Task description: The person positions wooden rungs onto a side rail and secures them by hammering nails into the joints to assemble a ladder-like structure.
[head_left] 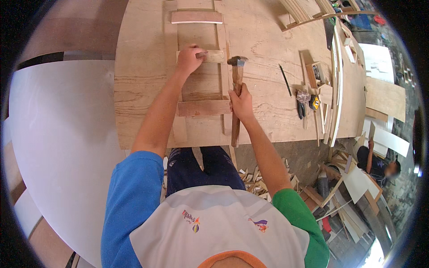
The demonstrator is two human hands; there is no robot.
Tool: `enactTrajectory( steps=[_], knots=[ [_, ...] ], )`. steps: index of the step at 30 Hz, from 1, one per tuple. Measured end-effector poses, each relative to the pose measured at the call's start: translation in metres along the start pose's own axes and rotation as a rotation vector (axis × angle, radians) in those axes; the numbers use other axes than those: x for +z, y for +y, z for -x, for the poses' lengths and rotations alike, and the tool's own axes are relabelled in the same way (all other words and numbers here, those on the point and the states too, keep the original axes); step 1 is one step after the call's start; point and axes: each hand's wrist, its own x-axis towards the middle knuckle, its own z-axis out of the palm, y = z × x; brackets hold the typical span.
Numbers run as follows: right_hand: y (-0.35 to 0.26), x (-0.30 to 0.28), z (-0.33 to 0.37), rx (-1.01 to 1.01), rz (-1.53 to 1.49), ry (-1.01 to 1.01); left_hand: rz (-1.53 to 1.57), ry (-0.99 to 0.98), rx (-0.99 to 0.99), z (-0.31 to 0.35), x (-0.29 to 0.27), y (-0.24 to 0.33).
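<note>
Resting on the table [268, 102], the wooden frame [216, 56] was partly covered by the left hand [189, 59], where a small piece [202, 55], apparently wood, was pinched; the hammer [237, 77] was gripped by the right hand [242, 104].

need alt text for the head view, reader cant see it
A person's right hand holds a hammer, while the left hand is at a crosspiece of a ladder-shaped wooden frame on a plywood table. A tape measure and wooden pieces lie to the right.
</note>
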Motion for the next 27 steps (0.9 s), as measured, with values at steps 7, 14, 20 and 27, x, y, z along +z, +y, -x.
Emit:
enactTrajectory(
  steps=[7,14,20,27],
  knots=[
    [0.010,0.007,-0.012,-0.139,0.040,0.077,0.019,0.029,-0.052,-0.001,0.007,0.001],
    [-0.001,0.008,-0.016,-0.091,0.002,0.016,0.012,0.064,-0.015,0.000,0.009,-0.003],
    [-0.009,0.009,-0.018,-0.053,-0.027,0.006,-0.055,0.058,0.008,-0.001,0.007,0.000],
    [0.008,0.011,-0.030,-0.119,0.049,0.019,-0.069,0.088,0.037,-0.002,0.014,-0.009]
  ],
)
